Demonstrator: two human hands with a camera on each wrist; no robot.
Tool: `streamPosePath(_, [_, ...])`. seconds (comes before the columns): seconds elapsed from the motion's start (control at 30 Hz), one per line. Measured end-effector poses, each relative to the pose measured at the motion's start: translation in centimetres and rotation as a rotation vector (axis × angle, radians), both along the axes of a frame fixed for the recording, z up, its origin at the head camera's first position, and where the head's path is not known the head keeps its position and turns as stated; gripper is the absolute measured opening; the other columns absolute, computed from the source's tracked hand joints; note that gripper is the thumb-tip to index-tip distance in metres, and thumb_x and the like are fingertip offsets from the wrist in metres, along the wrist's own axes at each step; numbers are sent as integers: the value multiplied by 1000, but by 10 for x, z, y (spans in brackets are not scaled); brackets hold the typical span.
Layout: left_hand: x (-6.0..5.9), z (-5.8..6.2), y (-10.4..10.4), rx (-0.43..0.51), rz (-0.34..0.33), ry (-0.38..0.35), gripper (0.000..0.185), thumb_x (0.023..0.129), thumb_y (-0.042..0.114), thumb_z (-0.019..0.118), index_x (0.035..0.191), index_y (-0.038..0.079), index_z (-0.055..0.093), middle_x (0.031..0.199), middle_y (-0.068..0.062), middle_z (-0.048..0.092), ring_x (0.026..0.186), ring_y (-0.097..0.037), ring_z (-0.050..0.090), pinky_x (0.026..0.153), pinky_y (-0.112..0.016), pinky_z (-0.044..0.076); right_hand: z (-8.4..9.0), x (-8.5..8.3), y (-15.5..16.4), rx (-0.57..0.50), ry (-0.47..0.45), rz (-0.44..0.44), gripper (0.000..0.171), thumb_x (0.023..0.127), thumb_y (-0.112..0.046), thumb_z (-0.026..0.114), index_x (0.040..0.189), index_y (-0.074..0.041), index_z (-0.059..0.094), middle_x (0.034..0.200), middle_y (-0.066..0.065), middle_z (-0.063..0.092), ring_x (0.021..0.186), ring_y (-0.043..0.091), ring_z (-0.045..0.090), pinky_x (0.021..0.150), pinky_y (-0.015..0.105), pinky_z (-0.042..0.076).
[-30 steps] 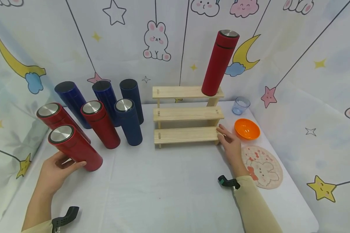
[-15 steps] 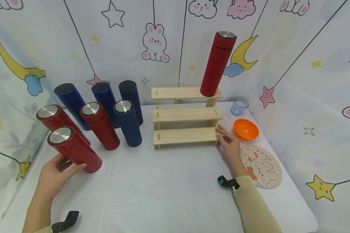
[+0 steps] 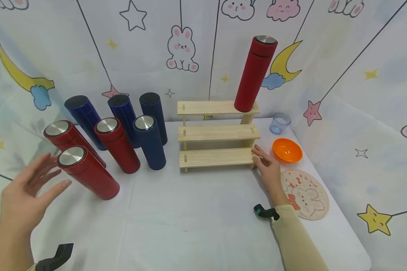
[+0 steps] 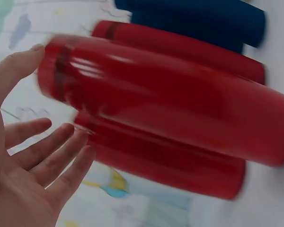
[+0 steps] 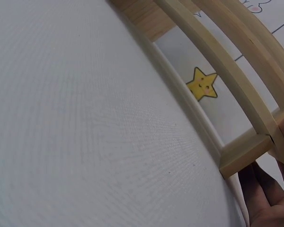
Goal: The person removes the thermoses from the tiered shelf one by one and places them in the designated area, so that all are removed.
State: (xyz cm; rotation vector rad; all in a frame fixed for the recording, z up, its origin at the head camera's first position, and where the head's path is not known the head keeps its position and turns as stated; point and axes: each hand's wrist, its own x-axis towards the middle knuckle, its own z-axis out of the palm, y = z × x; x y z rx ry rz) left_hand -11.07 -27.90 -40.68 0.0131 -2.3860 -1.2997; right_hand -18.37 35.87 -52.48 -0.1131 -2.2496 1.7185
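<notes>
My left hand (image 3: 27,192) is spread beside the front red thermos (image 3: 89,173), fingers parted and nothing in its grasp. In the left wrist view that thermos (image 4: 180,94) stands just past the fingertips, slightly blurred. Two more red thermoses stand close by, one at the left (image 3: 72,141) and one at the right (image 3: 117,145). With my right hand (image 3: 269,171) I hold the right end of the lowest step of a three-tier wooden rack (image 3: 217,157). The right wrist view has the fingers under the rack's end (image 5: 246,153). A red thermos (image 3: 256,75) stands at the top tier's right end.
Behind the red thermoses stand several blue ones, including a silver-lidded one (image 3: 150,143) and a dark-capped one (image 3: 154,116). Right of the rack are a clear bluish glass (image 3: 280,123), an orange bowl (image 3: 287,150) and a round rabbit mat (image 3: 306,195). A patterned cloth backs the table.
My left hand has let go of the front red thermos and moved left, its fingers spreading. The thermos stays in place. My right hand keeps its hold on the rack.
</notes>
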Motion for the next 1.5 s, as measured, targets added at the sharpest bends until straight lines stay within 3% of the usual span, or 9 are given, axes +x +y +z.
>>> streamPosePath(0.1, [-4,32,10,-17,8,92,81,92,-13,79,162,19,53,154,1,61,134,-3,58,110,-12,41,0,0,1,-2,-8,1,35,107,-19,73,140,-7,73,158,0,59,150,13,48,117,20,40])
streamPosePath(0.13, [-6,41,14,-8,-18,149,80,91,-15,78,160,16,55,153,1,62,135,-5,58,113,-15,41,0,0,1,-5,-6,5,35,107,-18,73,141,-7,73,158,1,59,151,14,47,117,20,40])
streamPosePath(0.27, [-12,73,35,-9,-112,257,78,89,-15,79,159,12,56,152,-1,62,138,-10,57,120,-23,38,-1,3,1,-21,6,19,35,107,-16,72,140,-4,72,158,4,59,151,17,47,118,20,40])
streamPosePath(0.43, [-19,102,70,-44,-258,296,85,83,-12,87,158,14,58,153,-2,61,138,-10,58,114,-18,43,-3,6,2,-38,7,11,33,107,-14,73,138,-3,73,157,5,59,151,17,48,116,18,41])
streamPosePath(0.57, [-28,117,100,-63,-349,309,91,78,-10,91,159,16,57,152,-4,62,136,-10,60,110,-17,46,-5,5,2,-49,3,14,34,107,-12,72,139,-3,73,158,5,59,151,17,47,116,19,41])
streamPosePath(0.77, [-51,127,160,-6,-490,312,91,80,-5,92,161,17,55,152,-3,62,137,-16,59,118,-28,45,-5,3,3,-31,-13,-9,36,106,-12,72,142,-5,72,159,4,58,152,17,47,115,17,41])
streamPosePath(1.07, [-80,134,252,108,-716,324,78,90,12,90,159,5,53,148,-5,65,137,-14,59,116,-35,49,-1,2,3,-1,-13,-5,36,107,-20,73,143,-11,73,158,-1,59,151,13,46,116,17,40])
streamPosePath(1.3, [-119,133,303,215,-783,125,75,96,23,86,160,8,52,147,-4,65,132,-12,63,112,-28,51,0,2,4,12,-21,-17,36,108,-21,73,143,-11,73,158,-2,58,151,12,46,118,19,39])
streamPosePath(1.5, [-145,130,333,236,-784,28,78,95,32,86,162,12,51,148,-2,64,132,-12,63,109,-27,53,0,0,1,21,-29,-12,36,108,-23,73,142,-13,74,158,-5,59,151,11,46,120,22,39])
